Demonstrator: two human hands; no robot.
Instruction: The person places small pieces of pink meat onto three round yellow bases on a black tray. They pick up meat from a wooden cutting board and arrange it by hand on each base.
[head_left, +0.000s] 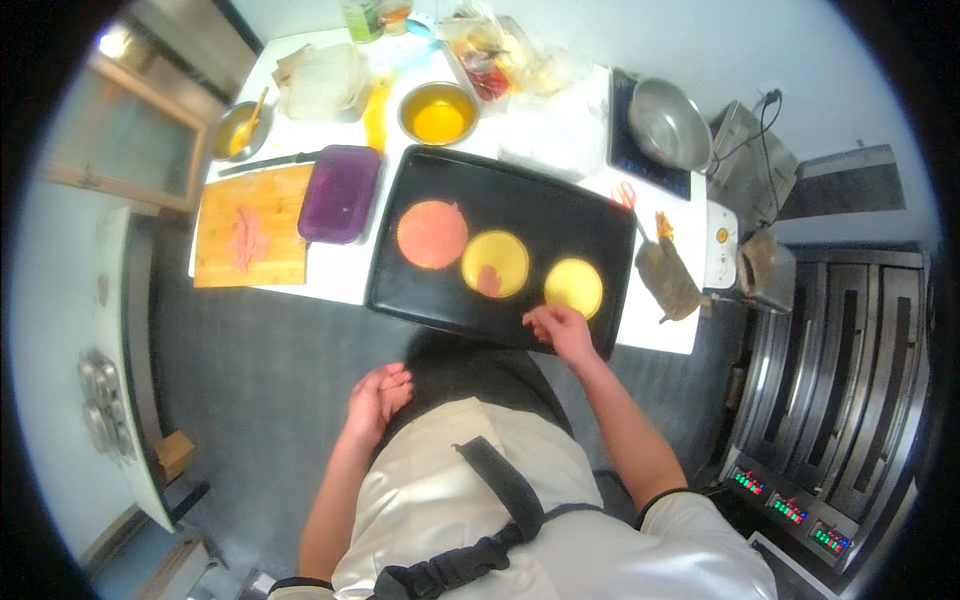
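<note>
A black baking tray (510, 190) lies on the white table with three round flat discs. The left disc (432, 235) is covered in pink. On the yellow middle disc (500, 252) lies a small pink piece (489, 281) near its front edge. The right disc (574, 284) is plain yellow. My right hand (560, 329) is over the tray's front edge, just below the right disc, with its fingers bent together. My left hand (380, 397) is held off the table, before my apron, with fingers curled in. What either hand holds, if anything, is hidden.
On the left are a wooden board (280, 205) with pink slices (247, 240), a knife (266, 162) and a purple container (341, 195). Behind the tray stands a bowl of yellow liquid (438, 113). A metal pan (670, 122), scissors (624, 195) and an oven mitt (668, 279) sit right.
</note>
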